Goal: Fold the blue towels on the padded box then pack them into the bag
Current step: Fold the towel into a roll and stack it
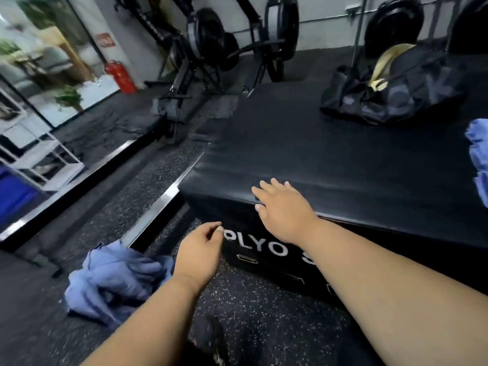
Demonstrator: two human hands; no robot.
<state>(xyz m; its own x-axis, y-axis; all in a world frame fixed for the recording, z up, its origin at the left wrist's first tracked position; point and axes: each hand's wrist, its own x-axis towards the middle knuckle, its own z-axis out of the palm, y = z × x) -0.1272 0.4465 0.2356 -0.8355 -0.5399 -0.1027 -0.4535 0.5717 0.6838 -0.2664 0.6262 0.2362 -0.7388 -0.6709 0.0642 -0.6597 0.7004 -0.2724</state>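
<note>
A pale blue towel (116, 281) is seen lying crumpled on the speckled rubber floor (264, 326), to the left of the padded box (330, 159) and just beside the left forearm. Its cloth is bunched into soft ridges and deep folds, with no edge laid flat. A second blue towel (479, 159) is seen at the right edge of the view, on the top of the box; it is likewise rumpled, and only part of it is shown.

The padded box is covered in smooth black material, and white letters are printed on its near side. At its far right corner a dark bag (390, 93) is set, slumped and open at the top, with a yellowish lining shown in the opening.

The right hand (282, 210) is laid at the near edge of the box top, fingers straight and spread, nothing held. The left hand (199, 250) is held in front of the box's near side, above the floor, its fingers loosely curled with thumb and forefinger close together; nothing is seen in it. The floor towel is not touched by it.

Behind the box, black exercise machines (211, 48) and a red fire extinguisher (121, 76) are seen.
</note>
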